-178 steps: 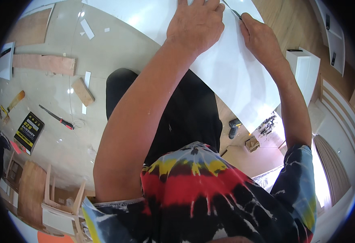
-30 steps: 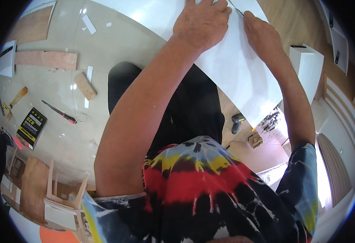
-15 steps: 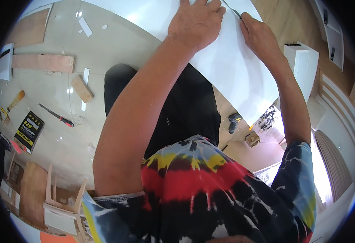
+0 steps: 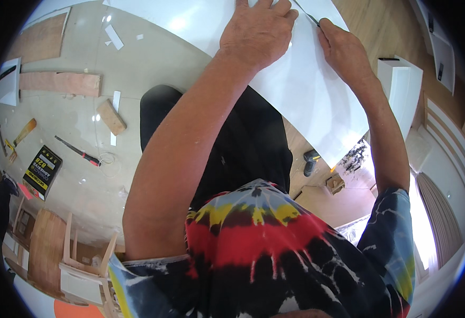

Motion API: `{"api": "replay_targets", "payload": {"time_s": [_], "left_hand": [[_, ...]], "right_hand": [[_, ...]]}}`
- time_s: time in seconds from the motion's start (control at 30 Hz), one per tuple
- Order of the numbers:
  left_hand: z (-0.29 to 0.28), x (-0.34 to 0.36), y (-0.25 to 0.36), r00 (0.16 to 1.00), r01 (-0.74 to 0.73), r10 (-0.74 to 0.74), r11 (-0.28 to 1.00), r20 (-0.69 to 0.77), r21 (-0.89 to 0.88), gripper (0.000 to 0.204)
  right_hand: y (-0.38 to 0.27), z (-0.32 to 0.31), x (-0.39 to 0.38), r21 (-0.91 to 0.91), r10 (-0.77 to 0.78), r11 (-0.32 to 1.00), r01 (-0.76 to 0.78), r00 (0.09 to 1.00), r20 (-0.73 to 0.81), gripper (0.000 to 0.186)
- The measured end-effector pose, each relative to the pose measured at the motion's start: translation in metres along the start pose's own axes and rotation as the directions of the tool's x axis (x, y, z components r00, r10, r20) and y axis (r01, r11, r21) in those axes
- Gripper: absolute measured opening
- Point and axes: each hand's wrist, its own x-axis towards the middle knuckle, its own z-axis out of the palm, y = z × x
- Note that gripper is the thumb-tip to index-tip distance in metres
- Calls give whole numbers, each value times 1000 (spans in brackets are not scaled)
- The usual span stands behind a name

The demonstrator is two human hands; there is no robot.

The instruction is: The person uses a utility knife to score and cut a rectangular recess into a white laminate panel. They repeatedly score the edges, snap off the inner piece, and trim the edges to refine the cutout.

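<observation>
A large white sheet (image 4: 312,95) stretches across the top of the view, its pointed corner coming down toward the right of my lap. My left hand (image 4: 259,32) presses on this sheet with bent, parted fingers; the fingertips are partly cut off by the upper edge. Just to its right, my right hand (image 4: 347,53) is closed around a thin, dark knife-like tool (image 4: 310,18). The tool's slim end points up and left over the sheet, close to the left fingers. Its exact kind is hard to make out, since most of the handle is inside the hand.
A cordless drill (image 4: 310,162) lies on the floor below the sheet's corner. To the left are a handsaw (image 4: 77,150), a brush (image 4: 24,131), a black adhesive can (image 4: 42,172) and a wood block (image 4: 111,117). White drawer-like boxes (image 4: 402,85) stand at right.
The whole view has shifted slightly, so floor things appear a little farther right. Both hands keep nearly the same pose on the sheet, the right one still gripping the tool.
</observation>
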Motion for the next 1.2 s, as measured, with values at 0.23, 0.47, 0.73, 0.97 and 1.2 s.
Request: {"api": "replay_targets", "payload": {"time_s": [0.23, 0.47, 0.73, 0.97, 1.2], "left_hand": [[0, 1, 0, 1000, 2, -2, 1000, 9, 9, 40], [0, 1, -1, 998, 14, -14, 1000, 61, -1, 41], [-9, 0, 6, 997, 4, -16, 989, 80, 148, 45], [4, -12, -5, 998, 31, -35, 998, 55, 60, 45], [-20, -71, -1, 973, 204, -215, 971, -87, -123, 50]], "right_hand": [[-7, -2, 2, -47, 47, 998, -46, 999, 9, 17], [-22, -6, 3, -104, 61, 993, -59, 998, 15, 13], [-10, 0, 2, -74, 34, 997, -31, 999, 30, 14], [-16, 16, -5, 152, 111, 983, -101, 992, -60, 16], [-37, 13, -130, 622, 452, 734, -272, 879, -150, 24]]}}
